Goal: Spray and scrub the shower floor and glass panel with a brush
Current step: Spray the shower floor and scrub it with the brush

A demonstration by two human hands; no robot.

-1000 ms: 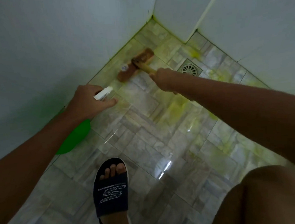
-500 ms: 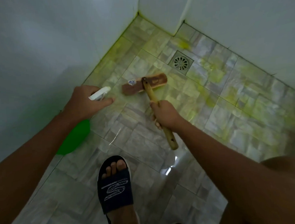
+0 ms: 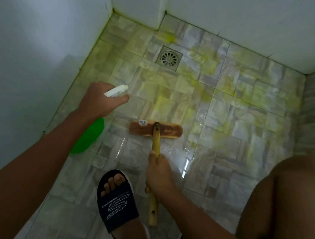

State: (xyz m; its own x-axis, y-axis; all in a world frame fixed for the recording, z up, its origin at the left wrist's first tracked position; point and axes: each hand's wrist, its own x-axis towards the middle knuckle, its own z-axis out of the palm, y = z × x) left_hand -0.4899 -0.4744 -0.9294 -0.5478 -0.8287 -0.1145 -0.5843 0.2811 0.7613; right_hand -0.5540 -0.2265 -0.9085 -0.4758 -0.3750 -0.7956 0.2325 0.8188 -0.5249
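Observation:
My right hand [image 3: 160,175] grips the yellow wooden handle of a scrub brush [image 3: 155,130], whose brown wooden head lies flat on the wet tiled shower floor [image 3: 225,116] in the middle of the view. My left hand [image 3: 100,100] holds a green spray bottle [image 3: 89,136] by its white trigger head [image 3: 116,91], index finger stretched under the nozzle, which points at the floor. Yellow-green cleaner is smeared over the tiles around the round metal drain [image 3: 169,58] and to the right. No glass panel is plainly visible.
White walls [image 3: 33,52] close the floor on the left and at the back. My foot in a dark slipper [image 3: 117,200] stands on the tiles just left of the brush handle's end. My bare knee [image 3: 286,200] fills the lower right corner.
My right hand has pulled the brush back from the far left corner near the wall toward my foot. The left hand with the spray bottle has stayed about where it was.

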